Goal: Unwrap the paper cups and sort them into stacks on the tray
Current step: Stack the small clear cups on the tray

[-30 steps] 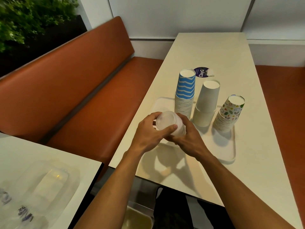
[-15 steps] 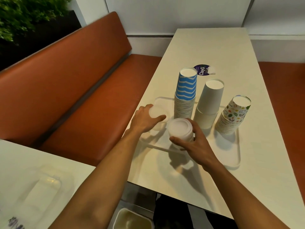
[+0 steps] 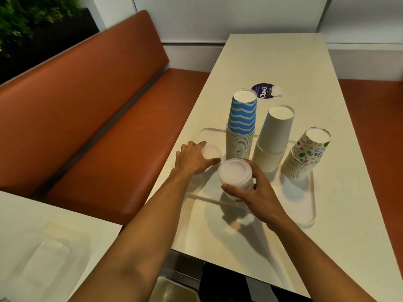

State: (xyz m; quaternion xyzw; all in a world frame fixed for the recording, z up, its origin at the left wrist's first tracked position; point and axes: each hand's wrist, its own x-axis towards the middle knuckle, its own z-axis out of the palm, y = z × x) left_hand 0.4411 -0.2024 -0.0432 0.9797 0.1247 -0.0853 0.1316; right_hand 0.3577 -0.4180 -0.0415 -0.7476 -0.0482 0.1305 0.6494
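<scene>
A clear tray (image 3: 309,205) lies on the cream table (image 3: 272,62). Three upside-down stacks stand on it: blue-striped cups (image 3: 241,125), plain white cups (image 3: 272,138) and patterned cups (image 3: 305,155). My right hand (image 3: 255,192) grips a short stack of translucent white cups (image 3: 235,175) over the tray's front. My left hand (image 3: 194,158) holds a single translucent cup (image 3: 211,151) at the tray's left end, fingers curled round it.
A round purple sticker (image 3: 262,90) lies on the table behind the stacks. An orange bench (image 3: 98,118) runs along the left. A second table with a clear plastic container (image 3: 43,260) sits at the lower left. A bin (image 3: 174,290) stands below the table edge.
My hands have parted: the left carried one translucent cup away to the tray's left end, while the right kept the remaining stack over the tray's front.
</scene>
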